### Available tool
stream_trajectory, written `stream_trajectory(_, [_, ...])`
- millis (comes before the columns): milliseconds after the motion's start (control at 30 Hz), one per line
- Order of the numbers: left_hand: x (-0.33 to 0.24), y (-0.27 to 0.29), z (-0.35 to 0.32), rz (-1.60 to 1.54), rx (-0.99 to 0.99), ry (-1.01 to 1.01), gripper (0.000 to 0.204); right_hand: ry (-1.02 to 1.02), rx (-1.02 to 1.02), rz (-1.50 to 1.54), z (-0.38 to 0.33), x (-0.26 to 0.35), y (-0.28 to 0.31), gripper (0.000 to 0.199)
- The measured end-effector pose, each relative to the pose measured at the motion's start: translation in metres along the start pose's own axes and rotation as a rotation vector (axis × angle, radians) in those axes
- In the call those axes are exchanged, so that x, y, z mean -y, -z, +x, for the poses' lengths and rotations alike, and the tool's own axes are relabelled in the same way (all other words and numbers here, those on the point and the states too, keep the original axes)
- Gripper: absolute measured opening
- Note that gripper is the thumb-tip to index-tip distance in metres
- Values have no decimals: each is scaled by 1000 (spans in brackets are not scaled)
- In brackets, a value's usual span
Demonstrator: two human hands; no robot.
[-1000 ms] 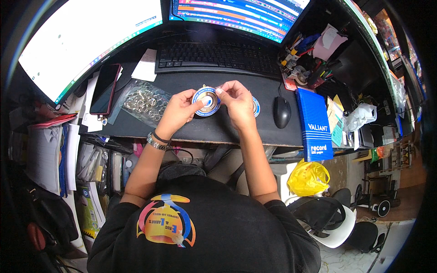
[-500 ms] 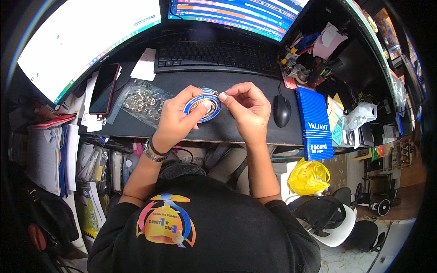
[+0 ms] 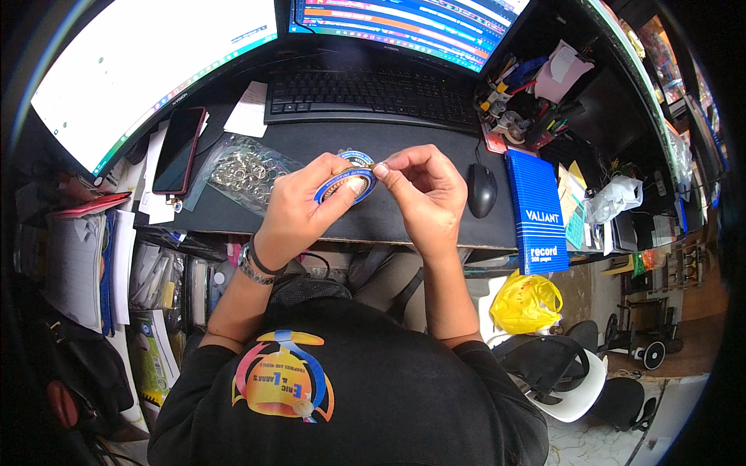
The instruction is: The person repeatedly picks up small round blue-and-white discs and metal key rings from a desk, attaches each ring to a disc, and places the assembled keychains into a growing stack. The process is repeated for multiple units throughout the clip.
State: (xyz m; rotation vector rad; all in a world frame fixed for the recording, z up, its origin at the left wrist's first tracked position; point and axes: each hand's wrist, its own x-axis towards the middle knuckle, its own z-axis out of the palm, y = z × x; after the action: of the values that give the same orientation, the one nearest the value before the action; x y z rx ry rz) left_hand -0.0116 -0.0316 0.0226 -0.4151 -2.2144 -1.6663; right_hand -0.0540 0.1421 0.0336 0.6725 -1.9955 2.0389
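Note:
My left hand grips a round blue and gold medal, its thumb lying across the face. The medal is tilted above the desk's front part. My right hand is closed in a pinch at the medal's upper right edge. Whatever small piece sits between that thumb and finger is too hidden to name. Just behind the medal shows part of another blue and white round piece, mostly covered. Left of my hands lies a clear plastic bag full of silvery metal rings.
A black keyboard lies behind my hands, below two monitors. To the right are a black mouse and a blue record book overhanging the desk edge. A phone lies at left. Pens and tape crowd the back right.
The medal has tipped, so its face appears narrower. My right hand has shifted slightly to the right, still pinching at the medal's edge.

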Motion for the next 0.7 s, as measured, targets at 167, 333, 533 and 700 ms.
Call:
stream_trajectory(167, [-3,0,-1,4,-7,-1,18,-13,-6,14,-2,3,-1,15])
stream_trajectory(333, [-5,2,-1,33,2,-2,19,-5,1,12,-2,5,0,15])
stream_trajectory(533, [-7,1,-1,121,-32,-130,17,-43,-17,-20,-2,6,4,12])
stream_trajectory(700, [-9,0,-3,156,-42,-160,16,153,-2,-205,1,5,3,10])
